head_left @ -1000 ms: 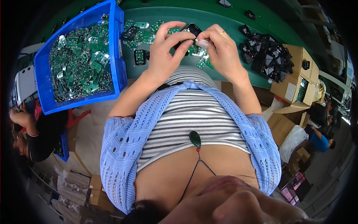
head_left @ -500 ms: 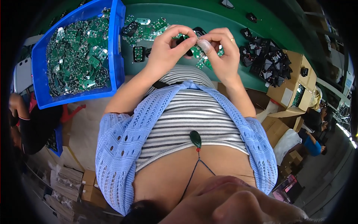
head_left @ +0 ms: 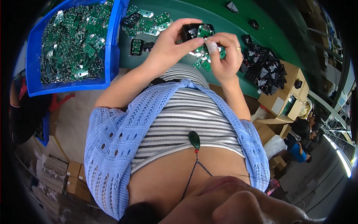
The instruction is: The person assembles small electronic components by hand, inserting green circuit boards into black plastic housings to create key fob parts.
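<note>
Over the green table, my left hand (head_left: pixel 166 48) is closed around a black plastic casing (head_left: pixel 189 34), tilted so that its inner side shows. A green circuit board (head_left: pixel 204 30) sits at the casing, partly covered by fingers. My right hand (head_left: pixel 226 56), its thumb wrapped in whitish tape, pinches at the near end of this board; the exact contact is hidden. Loose green boards (head_left: pixel 203 63) lie just below the hands. Left of my left hand rests a black casing with a board in it (head_left: pixel 136 47), beside a small black part (head_left: pixel 148 46).
A blue bin (head_left: pixel 115 41) heaped with circuit boards stands at left. More boards (head_left: pixel 151 25) lie beside it. Black casing parts (head_left: pixel 266 69) are piled at right, next to an open cardboard box (head_left: pixel 276 100). Other people (head_left: pixel 298 149) are at the far right and left edge.
The black casing has turned up into view between my hands, with the green board showing at it. My fingertips were pinched close together before. The whole view has shifted slightly.
</note>
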A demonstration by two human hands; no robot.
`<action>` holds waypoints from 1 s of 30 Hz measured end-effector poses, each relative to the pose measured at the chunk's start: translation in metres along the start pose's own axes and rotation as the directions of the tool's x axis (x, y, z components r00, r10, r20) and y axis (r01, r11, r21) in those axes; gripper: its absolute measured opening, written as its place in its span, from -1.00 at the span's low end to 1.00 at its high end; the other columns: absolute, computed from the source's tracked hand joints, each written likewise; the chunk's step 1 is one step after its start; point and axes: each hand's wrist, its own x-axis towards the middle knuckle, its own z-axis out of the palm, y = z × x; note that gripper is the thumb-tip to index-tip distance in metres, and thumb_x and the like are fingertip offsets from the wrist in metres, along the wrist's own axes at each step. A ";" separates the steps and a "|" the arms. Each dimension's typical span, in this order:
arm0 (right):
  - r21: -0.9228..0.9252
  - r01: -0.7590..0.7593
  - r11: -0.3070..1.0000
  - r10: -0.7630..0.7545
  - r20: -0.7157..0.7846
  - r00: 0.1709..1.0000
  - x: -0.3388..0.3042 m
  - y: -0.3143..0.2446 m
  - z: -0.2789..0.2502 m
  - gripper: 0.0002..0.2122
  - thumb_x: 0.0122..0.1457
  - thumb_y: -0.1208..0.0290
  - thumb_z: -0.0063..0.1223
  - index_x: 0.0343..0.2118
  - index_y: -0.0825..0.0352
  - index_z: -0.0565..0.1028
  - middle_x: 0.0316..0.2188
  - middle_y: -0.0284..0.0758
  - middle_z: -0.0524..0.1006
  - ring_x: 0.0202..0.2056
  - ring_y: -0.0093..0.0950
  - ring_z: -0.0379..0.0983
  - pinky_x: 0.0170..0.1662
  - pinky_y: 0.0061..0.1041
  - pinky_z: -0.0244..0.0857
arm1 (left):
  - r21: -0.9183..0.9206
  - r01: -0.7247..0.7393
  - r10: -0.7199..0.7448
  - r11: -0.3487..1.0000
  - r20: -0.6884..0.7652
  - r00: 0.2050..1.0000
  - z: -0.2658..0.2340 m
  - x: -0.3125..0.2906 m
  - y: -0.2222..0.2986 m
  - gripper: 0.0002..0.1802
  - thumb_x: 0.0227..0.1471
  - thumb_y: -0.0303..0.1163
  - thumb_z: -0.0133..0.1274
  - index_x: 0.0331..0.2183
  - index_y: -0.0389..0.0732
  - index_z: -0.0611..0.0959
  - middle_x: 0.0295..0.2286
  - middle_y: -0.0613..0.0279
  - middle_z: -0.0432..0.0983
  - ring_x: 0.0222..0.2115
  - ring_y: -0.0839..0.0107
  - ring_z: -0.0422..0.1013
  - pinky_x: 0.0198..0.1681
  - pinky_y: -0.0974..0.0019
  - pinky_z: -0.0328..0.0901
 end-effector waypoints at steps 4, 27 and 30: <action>0.000 0.070 0.998 -0.070 -0.016 0.997 -0.002 0.002 0.007 -0.90 -0.10 0.58 0.12 -0.48 0.36 0.44 -0.50 -0.27 0.44 -0.51 -0.43 0.39 -0.52 -0.55 0.29 | 0.027 -0.076 0.077 0.997 -0.059 0.995 -0.002 0.003 -0.003 -0.62 -0.05 -0.54 0.02 -0.11 -0.25 0.40 -0.21 0.24 0.38 -0.25 0.57 0.33 -0.19 0.50 0.25; -0.176 0.200 0.964 -0.204 -0.004 0.979 0.009 0.002 0.007 -0.79 -0.23 0.63 0.19 -0.46 0.36 0.44 -0.50 -0.31 0.40 -0.54 -0.45 0.35 -0.56 -0.56 0.25 | 0.375 -0.448 0.523 0.812 -0.127 0.843 0.008 0.001 0.001 -0.60 -0.09 -0.70 -0.02 -0.13 -0.32 0.38 -0.07 0.07 0.28 -0.12 0.40 0.30 -0.19 0.47 0.34; -0.197 0.232 0.953 -0.235 0.005 0.972 0.009 0.003 0.005 -0.78 -0.24 0.64 0.19 -0.46 0.36 0.43 -0.50 -0.31 0.40 -0.54 -0.44 0.33 -0.57 -0.56 0.24 | 0.384 -0.456 0.533 0.803 -0.119 0.838 0.009 0.001 0.000 -0.60 -0.09 -0.70 -0.02 -0.13 -0.31 0.38 -0.08 0.08 0.28 -0.12 0.40 0.31 -0.21 0.48 0.35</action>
